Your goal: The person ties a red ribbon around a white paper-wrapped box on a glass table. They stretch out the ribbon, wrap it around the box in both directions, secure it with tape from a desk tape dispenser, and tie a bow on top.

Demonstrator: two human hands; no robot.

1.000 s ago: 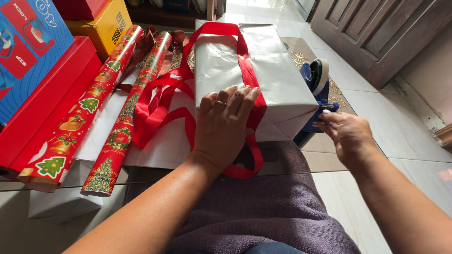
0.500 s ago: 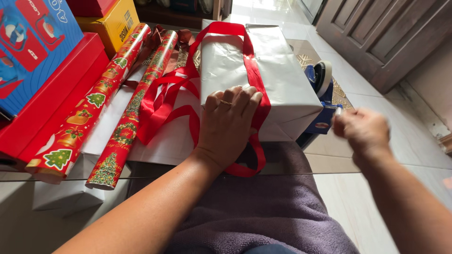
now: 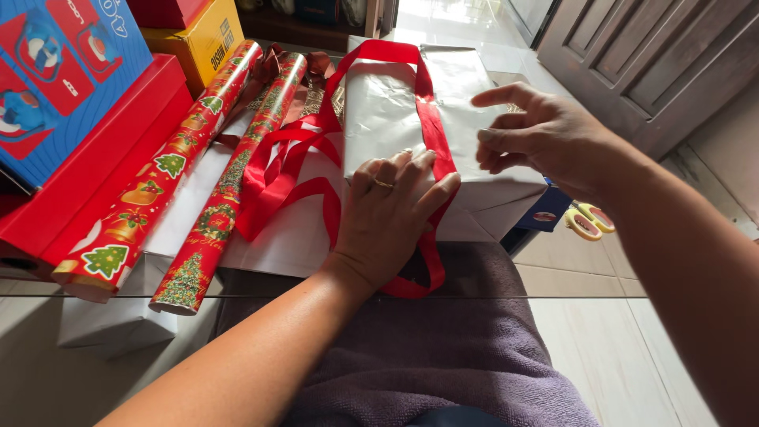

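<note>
Tiled floor, glass tabletop (image 3: 32, 316). Silver-wrapped box (image 3: 395, 103) at table centre, red ribbon (image 3: 431, 119) lengthwise. Left hand (image 3: 391, 217) flat, pressing ribbon on near edge. Right hand (image 3: 541, 134) hovering, loosely curled, empty. Advisable: maintain firm pressure, ribbon centred.

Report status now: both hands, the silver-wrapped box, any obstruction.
Left hand flat on silver paper-wrapped box, pinning red ribbon. Right hand above box, fingers open. Nothing between them.
</note>
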